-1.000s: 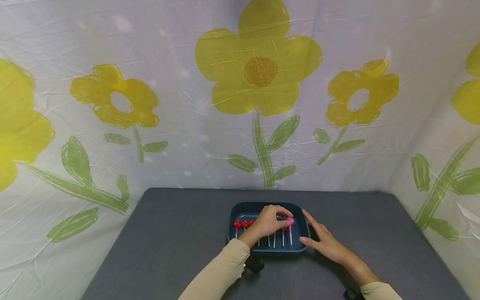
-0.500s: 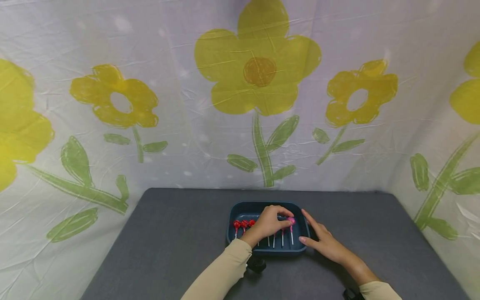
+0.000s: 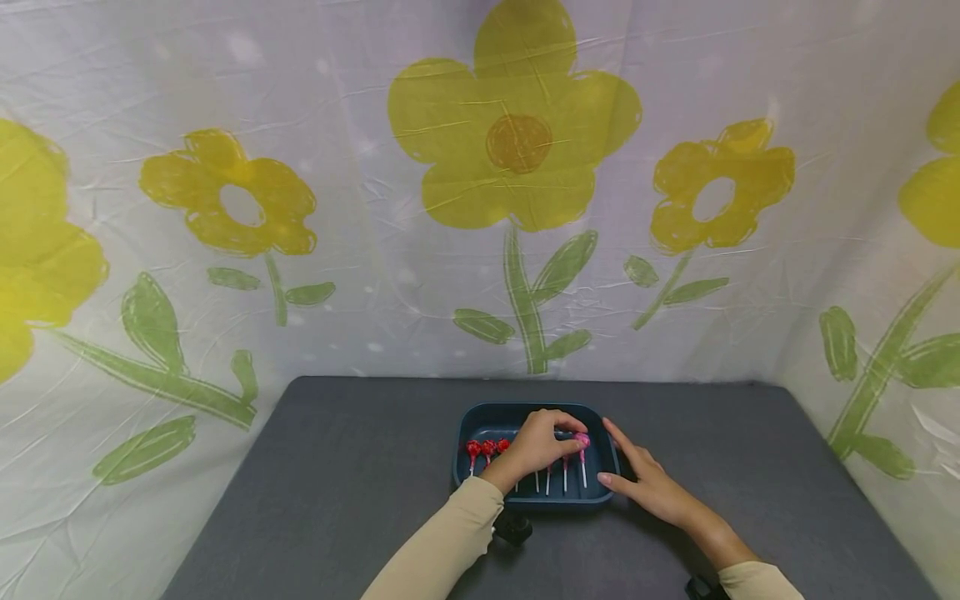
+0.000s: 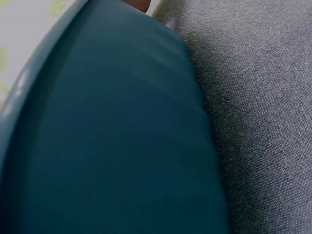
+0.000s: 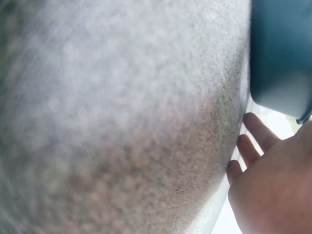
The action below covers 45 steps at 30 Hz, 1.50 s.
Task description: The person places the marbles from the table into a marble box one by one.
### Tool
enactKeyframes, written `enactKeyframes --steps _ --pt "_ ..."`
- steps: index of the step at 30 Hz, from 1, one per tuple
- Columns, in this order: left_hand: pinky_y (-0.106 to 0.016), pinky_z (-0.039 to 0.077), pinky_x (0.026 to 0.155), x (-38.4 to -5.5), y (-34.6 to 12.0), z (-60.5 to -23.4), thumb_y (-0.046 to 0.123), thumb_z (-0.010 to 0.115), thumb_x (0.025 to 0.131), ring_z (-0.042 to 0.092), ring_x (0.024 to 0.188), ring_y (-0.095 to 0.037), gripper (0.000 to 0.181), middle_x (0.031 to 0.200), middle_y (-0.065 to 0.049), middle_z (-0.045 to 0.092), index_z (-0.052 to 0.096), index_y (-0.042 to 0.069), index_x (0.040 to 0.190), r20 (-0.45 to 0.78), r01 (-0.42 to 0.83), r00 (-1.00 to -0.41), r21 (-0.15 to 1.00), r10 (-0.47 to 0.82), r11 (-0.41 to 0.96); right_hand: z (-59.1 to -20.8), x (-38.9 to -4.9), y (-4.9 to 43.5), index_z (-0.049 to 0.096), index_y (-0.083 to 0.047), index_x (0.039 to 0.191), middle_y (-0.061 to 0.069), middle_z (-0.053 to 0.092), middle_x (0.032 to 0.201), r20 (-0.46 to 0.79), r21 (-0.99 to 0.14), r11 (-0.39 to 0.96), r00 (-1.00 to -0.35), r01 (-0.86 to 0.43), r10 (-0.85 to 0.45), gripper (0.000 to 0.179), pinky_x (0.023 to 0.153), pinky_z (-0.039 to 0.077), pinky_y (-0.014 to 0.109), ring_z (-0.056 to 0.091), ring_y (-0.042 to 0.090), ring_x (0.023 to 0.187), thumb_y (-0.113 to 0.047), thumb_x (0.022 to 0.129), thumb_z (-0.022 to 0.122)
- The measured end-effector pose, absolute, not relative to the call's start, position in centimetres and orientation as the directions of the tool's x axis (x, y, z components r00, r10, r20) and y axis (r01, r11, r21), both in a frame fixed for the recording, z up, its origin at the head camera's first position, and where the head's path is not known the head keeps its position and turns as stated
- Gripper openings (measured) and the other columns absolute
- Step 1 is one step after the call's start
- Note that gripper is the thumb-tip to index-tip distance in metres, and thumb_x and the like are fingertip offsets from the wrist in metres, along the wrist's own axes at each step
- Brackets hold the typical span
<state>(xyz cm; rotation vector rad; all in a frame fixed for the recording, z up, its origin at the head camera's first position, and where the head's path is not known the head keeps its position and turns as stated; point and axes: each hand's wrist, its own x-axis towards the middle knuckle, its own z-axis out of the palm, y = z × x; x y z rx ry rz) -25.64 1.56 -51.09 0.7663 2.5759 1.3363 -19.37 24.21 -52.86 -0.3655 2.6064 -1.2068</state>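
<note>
A dark blue tray (image 3: 555,503) holds a row of lollipops lying side by side. Several red lollipops (image 3: 489,448) show at its left end; those in the middle are partly hidden under my left hand (image 3: 534,443). That hand reaches over the tray and pinches the head of a pink lollipop (image 3: 584,454) at the right end, its white stick pointing toward me. My right hand (image 3: 654,490) is beside the tray's right wall, fingers extended and thumb near the front right corner. The tray's outer wall (image 4: 126,122) fills much of the left wrist view. In the right wrist view, the fingers lie just below the tray (image 5: 282,53).
The tray stands on a dark grey table (image 3: 360,467). Behind and at both sides hangs a pale cloth (image 3: 360,333) printed with yellow flowers. A black wrist device (image 3: 513,528) sits under the left forearm, close to the tray's front edge.
The pink lollipop and my left hand have shifted very slightly to the right since a second ago. My right hand stays in nearly the same place.
</note>
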Motion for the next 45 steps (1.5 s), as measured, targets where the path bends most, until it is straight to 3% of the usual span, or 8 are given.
enactKeyframes --steps 23,45 --pt "-0.025 0.052 0.091 -25.7 2.2 -52.1 0.026 0.072 0.092 0.065 0.102 -0.006 0.021 0.108 0.005 0.073 0.077 0.016 0.109 0.1 0.381 -0.859 0.78 0.501 0.497 -53.1 -19.3 24.2 0.007 -0.04 0.158 0.021 0.027 0.157 -0.099 -0.772 0.621 -0.942 -0.132 -0.322 0.081 0.096 0.03 0.077 0.028 0.045 0.138 -0.044 0.097 0.059" --pt "-0.018 0.051 0.08 -25.8 2.5 -52.7 0.023 0.075 0.09 0.061 0.086 0.0 0.019 0.101 0.004 0.074 0.077 0.014 0.106 0.101 0.418 -0.842 0.743 0.53 0.523 -53.3 -19.4 24.4 0.008 -0.037 0.159 0.019 0.033 0.156 -0.068 -0.774 0.613 -0.941 -0.161 -0.332 0.082 0.097 0.028 0.078 0.029 0.045 0.138 -0.045 0.096 0.06"
